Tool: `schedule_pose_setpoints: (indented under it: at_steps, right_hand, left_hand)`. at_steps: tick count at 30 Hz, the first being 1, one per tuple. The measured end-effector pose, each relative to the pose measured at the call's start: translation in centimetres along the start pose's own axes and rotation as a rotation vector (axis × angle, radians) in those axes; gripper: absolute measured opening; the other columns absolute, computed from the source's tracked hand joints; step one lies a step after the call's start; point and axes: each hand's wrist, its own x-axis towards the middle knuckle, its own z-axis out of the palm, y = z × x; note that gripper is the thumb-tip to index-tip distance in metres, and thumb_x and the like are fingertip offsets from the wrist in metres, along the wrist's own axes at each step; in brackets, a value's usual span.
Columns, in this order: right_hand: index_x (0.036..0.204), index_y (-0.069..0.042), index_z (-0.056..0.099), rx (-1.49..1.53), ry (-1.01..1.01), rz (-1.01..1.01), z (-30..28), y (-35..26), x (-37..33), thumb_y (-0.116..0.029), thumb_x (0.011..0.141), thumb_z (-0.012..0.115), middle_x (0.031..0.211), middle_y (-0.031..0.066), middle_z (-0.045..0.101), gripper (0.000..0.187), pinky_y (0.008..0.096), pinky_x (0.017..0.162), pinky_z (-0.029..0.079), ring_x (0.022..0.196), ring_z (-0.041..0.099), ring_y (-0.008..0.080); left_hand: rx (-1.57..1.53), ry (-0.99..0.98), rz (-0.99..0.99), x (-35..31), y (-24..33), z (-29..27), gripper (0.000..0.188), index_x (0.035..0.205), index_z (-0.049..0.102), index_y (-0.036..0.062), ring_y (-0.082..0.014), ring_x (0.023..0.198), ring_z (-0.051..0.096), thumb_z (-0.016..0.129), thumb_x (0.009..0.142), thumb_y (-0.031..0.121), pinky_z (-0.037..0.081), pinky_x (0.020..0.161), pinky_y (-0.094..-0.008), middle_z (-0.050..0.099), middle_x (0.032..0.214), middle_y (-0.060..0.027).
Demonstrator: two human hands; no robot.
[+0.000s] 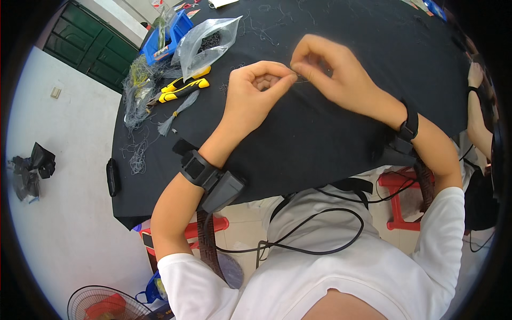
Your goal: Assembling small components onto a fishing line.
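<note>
Your left hand (255,88) and right hand (328,66) meet over the black table (330,138), fingers (285,80) pressed together on a fine thread (301,81) — it runs between the two pinches, just off the cloth. Both thumbs and forefingers are closed tight on it; the other fingers curl in. Well to the left of your fingers lie yellow-handled cutters (181,89), a clear plastic bag (205,42) and a tangle of thread scraps (137,90).

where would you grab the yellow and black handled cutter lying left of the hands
Grip the yellow and black handled cutter across its long handle near the middle, coming from above. It lies flat on the black table, with a clear plastic bag crowding its far side.
</note>
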Motion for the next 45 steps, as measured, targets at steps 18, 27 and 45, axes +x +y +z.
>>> schedule_pose_setpoints:
  at_steps: [18,27,45]
  right_hand:
    - [0.078,-0.004,0.056,0.215,-0.272,0.192,0.4,0.4,-0.5,-0.013,0.081,0.06,0.063,-0.0004,0.05,0.01,0.0236,0.05,0.034,0.054,0.042,0.0071]
    - [0.083,-0.003,0.055,-0.083,-0.15,0.017,-1.4,0.0,0.5,-0.006,0.083,0.055,0.073,0.0024,0.054,0.003,0.0231,0.058,0.039,0.063,0.048,0.0099]
    - [0.086,-0.003,0.058,0.575,-0.348,0.445,0.6,1.4,-0.7,-0.016,0.083,0.06,0.08,0.0012,0.06,0.013,0.019,0.062,0.042,0.074,0.054,0.0054]
  left_hand:
    - [-0.044,0.108,-0.101,-0.1,-0.2,-0.6,0.022,0.096,0.064,-0.0022,-0.0051,0.074,0.054,0.067,0.08,0.013,0.038,0.064,-0.0174,0.064,0.088,-0.004]
    - [-0.02,-0.056,-0.019,-0.1,0.1,0.1,0.01,0.088,0.064,-0.0043,-0.0064,0.073,0.06,0.065,0.08,0.002,0.047,0.066,-0.016,0.064,0.081,-0.0053]
    - [-0.188,0.045,-0.163,-0.1,-0.3,-0.6,0.018,0.096,0.063,0.0,-0.0044,0.072,0.05,0.065,0.082,0.011,0.039,0.066,-0.0176,0.062,0.084,-0.0006]
